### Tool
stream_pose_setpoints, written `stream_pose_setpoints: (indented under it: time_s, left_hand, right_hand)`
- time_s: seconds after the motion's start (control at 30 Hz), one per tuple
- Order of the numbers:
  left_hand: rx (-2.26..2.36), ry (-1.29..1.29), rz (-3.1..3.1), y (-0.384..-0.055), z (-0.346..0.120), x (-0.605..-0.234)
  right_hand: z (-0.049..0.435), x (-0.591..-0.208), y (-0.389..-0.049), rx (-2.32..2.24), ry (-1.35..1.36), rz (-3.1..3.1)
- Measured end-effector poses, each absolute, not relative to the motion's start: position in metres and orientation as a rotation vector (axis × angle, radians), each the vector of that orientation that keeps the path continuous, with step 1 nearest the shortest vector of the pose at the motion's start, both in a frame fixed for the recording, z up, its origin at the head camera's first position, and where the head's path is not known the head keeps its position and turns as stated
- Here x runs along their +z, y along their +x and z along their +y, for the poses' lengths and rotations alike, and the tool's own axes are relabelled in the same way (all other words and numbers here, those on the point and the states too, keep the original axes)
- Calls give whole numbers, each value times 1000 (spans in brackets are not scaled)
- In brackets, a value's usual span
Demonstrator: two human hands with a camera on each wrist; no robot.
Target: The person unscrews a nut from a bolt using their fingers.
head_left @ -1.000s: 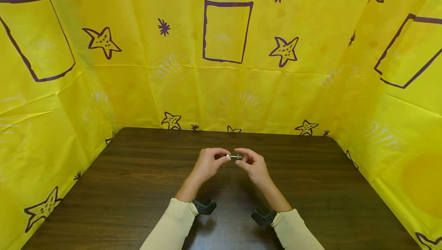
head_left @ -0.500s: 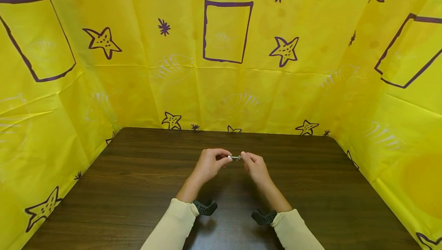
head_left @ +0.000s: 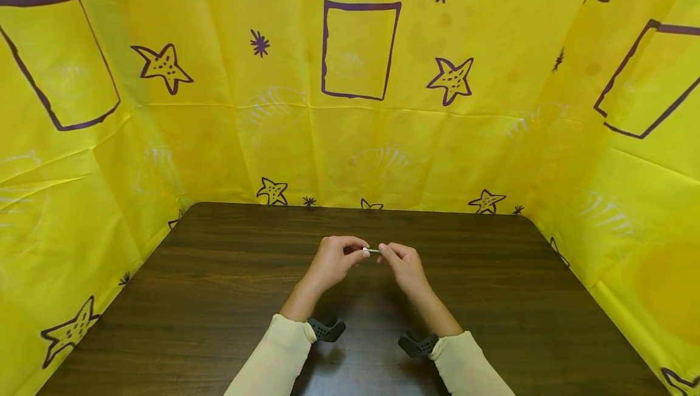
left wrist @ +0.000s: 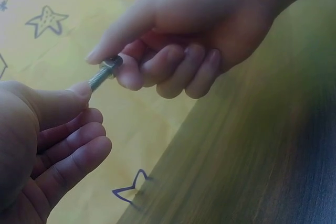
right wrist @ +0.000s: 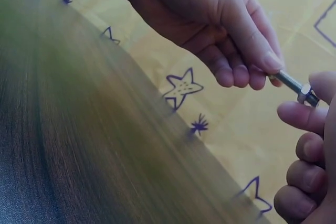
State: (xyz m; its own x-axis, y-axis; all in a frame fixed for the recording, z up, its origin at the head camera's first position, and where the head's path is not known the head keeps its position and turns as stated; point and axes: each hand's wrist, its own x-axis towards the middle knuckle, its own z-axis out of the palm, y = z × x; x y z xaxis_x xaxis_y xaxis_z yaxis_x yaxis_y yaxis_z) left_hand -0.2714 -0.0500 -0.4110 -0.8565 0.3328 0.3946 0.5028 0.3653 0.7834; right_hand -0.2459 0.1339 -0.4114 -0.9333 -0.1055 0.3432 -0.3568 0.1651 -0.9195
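Note:
A metal bolt (right wrist: pixel 290 81) is held level above the table between both hands, close to its far side. The left hand (head_left: pixel 330 260) pinches one end between thumb and fingertips, hiding the bolt's head. Toward the other end, a hex nut (right wrist: pixel 304 93) sits on the threaded shank. My right hand (head_left: pixel 404 267) has its thumb and forefinger on opposite sides of that nut, with the other fingers curled in, as the left wrist view shows. Between the two hands a short length of bare shank (left wrist: pixel 97 80) is visible.
The dark wood-grain table (head_left: pixel 219 299) spreads below the hands. Yellow cloth (head_left: pixel 361 135) printed with starfish encloses it at the back and both sides. Each wrist wears a dark strap-on camera mount (head_left: pixel 328 329).
The right hand's thumb and forefinger, spread apart around the nut a second ago, have come together on it and now cover it in the head view. The left hand has shifted slightly right.

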Motion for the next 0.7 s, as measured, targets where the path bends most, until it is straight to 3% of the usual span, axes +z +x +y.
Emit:
stream_pose_setpoints:
  time_s: [0.7]
  left_hand:
    - [-1498, -729, -2460, -274, -53, -410]
  right_hand:
    - [136, -416, -247, 1942, 607, -2082]
